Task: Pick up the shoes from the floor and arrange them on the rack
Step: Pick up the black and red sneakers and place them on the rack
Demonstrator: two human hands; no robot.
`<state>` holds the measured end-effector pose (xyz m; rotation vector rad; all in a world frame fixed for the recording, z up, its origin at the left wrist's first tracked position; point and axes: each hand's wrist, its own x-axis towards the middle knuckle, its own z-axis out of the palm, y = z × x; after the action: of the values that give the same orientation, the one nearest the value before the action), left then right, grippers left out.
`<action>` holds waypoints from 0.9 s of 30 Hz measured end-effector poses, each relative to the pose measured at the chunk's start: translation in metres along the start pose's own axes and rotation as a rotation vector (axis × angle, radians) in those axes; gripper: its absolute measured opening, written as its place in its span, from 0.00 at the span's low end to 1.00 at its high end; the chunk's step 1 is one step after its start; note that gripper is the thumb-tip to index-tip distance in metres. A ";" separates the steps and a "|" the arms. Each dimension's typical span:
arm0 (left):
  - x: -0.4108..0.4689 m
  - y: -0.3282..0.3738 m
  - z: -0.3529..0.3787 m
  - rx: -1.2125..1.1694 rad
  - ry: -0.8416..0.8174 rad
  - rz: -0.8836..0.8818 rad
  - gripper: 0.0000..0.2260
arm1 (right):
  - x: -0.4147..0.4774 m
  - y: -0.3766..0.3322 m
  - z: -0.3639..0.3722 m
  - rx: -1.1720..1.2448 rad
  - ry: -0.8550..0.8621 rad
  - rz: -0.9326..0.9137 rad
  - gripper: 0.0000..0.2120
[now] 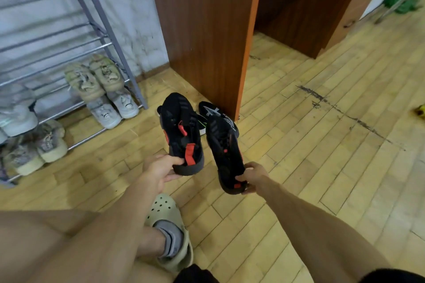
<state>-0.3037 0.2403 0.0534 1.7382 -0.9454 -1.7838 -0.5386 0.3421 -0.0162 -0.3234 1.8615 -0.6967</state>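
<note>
While each hand pinches a heel, a black-and-red pair hangs just clear of the floor.

With the grip of the left hand point(158, 169) closed on the heel of the left black shoe point(180, 131) and the right hand point(253, 177) pinching the heel of the right black shoe point(226, 154), both point toe-away, lifted over the wooden floor point(322, 145) beside the brown cabinet point(207, 30). Behind them one more dark shoe with white and green point(213, 114) lies on the floor. To the left, the metal rack point(96, 18) already carries beige sneakers point(96, 76), white sneakers point(115, 105) and others lower down; its upper bars look bare. By my judgement the task is well underway: this pair and the dark shoe remain to be shelved.
</note>
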 end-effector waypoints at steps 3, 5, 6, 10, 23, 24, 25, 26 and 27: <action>-0.018 0.011 -0.010 -0.015 -0.018 0.028 0.09 | -0.016 -0.040 0.013 0.098 -0.076 -0.147 0.20; -0.028 0.023 -0.022 -0.036 -0.021 0.056 0.09 | -0.028 -0.071 0.022 0.153 -0.141 -0.213 0.21; -0.031 0.031 -0.030 -0.049 -0.015 0.079 0.09 | -0.034 -0.088 0.028 0.158 -0.167 -0.243 0.22; -0.042 0.063 -0.062 -0.125 0.038 0.174 0.08 | -0.059 -0.151 0.055 0.107 -0.231 -0.368 0.23; -0.020 0.147 -0.169 -0.199 0.331 0.300 0.04 | -0.086 -0.312 0.172 -0.015 -0.354 -0.559 0.11; -0.011 0.155 -0.179 -0.177 0.338 0.308 0.04 | -0.082 -0.322 0.182 -0.018 -0.355 -0.579 0.11; -0.002 0.163 -0.189 -0.161 0.343 0.317 0.04 | -0.079 -0.333 0.191 -0.028 -0.356 -0.599 0.10; 0.009 0.172 -0.198 -0.153 0.341 0.327 0.06 | -0.075 -0.345 0.200 -0.038 -0.358 -0.613 0.09; 0.020 0.180 -0.206 -0.149 0.332 0.338 0.08 | -0.070 -0.357 0.208 -0.044 -0.361 -0.622 0.09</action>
<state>-0.1251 0.0776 0.1840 1.6042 -0.8774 -1.2717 -0.3567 0.0312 0.1978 -1.0143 1.4266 -0.9382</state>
